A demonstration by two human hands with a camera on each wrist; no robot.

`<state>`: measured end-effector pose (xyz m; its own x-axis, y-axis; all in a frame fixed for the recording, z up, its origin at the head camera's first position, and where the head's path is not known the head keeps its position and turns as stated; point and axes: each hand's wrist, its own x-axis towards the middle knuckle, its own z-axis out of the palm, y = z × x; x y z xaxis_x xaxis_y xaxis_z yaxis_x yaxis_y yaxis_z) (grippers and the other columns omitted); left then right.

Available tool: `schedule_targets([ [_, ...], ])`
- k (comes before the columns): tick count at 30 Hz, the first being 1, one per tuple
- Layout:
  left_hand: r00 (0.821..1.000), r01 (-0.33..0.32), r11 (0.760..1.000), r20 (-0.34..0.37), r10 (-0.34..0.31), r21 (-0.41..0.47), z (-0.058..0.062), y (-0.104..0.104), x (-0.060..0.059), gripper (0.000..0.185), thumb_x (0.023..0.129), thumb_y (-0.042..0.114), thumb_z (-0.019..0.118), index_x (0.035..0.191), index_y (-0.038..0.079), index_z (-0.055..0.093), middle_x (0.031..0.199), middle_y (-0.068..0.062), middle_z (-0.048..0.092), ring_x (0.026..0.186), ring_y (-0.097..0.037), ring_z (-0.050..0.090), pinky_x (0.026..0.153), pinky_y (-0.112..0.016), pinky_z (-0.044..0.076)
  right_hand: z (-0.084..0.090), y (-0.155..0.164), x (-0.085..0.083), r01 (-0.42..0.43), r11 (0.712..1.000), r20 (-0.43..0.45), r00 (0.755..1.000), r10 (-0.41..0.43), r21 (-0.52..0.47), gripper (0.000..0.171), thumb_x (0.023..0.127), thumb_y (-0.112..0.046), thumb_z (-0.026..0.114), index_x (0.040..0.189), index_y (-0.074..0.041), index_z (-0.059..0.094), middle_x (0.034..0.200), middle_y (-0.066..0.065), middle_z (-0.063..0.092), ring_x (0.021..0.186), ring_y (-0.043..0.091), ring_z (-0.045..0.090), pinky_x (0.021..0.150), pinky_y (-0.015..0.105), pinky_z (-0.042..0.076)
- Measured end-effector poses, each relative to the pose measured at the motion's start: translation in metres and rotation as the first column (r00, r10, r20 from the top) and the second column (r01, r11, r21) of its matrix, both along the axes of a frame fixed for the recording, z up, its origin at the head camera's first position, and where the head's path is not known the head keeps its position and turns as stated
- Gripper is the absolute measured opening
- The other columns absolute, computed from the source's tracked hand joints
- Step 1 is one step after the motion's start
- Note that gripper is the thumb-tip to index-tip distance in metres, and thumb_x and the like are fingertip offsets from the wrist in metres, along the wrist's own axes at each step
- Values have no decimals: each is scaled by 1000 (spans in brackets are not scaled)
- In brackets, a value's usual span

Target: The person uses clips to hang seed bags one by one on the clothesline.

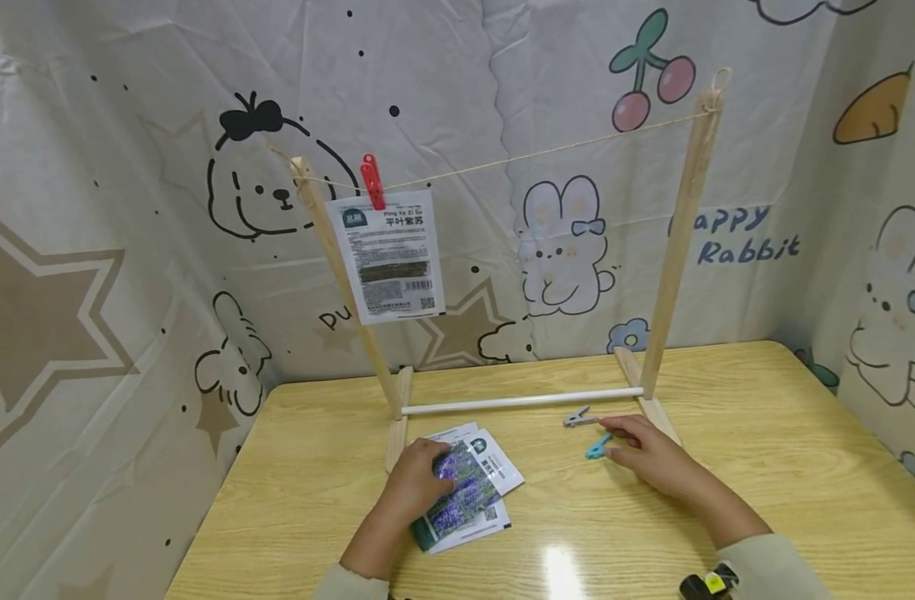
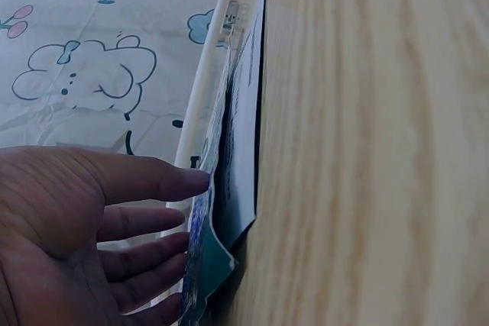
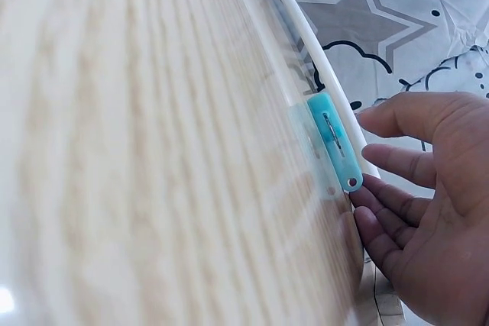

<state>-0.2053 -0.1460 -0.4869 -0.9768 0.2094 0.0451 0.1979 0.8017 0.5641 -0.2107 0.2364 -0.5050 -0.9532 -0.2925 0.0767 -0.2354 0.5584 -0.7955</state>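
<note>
A stack of seed packets (image 1: 465, 492) is pressed flat by the left hand (image 1: 416, 483), fingers straight and relaxed on the top packet, nothing gripped; in the left wrist view the fingertips (image 2: 187, 182) are seen touching the packet edge (image 2: 206, 211). The stack lies on the wooden table (image 1: 727, 500) just in front of the wooden drying rack (image 1: 675, 250), near its left foot. The right hand (image 1: 648, 454) is laid open by the rack's right foot, fingers extended, w/ fingertips (image 3: 367, 223) touching a blue clothespin (image 1: 597, 448) but not closed round it; the pin is seen flat on the table in the right wrist view (image 3: 334, 143). A grey clothespin (image 1: 580, 417) lies just beside the blue one, closer to the rack's white crossbar (image 1: 521, 401). On the rack's string (image 1: 540, 152) one packet (image 1: 392, 254) is hung by a red clothespin (image 1: 372, 181), near the left post. A cartoon-print cloth (image 1: 127, 208) is hung behind the rack.
</note>
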Motion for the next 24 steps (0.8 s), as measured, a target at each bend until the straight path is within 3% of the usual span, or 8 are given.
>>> schedule_targets([
  [13,1000,-16,1000,-9,16,-27,2,1,1,55,75,11,85,125,0,68,120,-19,63,109,-35,58,92,-51,48,0,0,-1,-34,999,-21,999,34,10,46,100,-10,60,145,-3,51,143,19,50,131,39,52,103,28,48],
  [20,1000,-24,999,-3,24,-29,2,-1,2,57,73,10,86,126,0,68,113,-17,62,104,-31,57,88,-46,49,0,0,0,-56,997,-10,998,56,47,45,102,-9,57,147,-8,50,144,15,51,134,38,50,108,49,45],
  [24,1000,-27,1000,-5,27,-3,3,-1,3,57,72,8,86,125,-1,68,110,-16,62,101,-30,57,88,-47,49,-1,1,0,-53,997,-17,998,55,58,44,101,-8,57,145,-9,52,146,15,51,136,39,49,110,50,43],
])
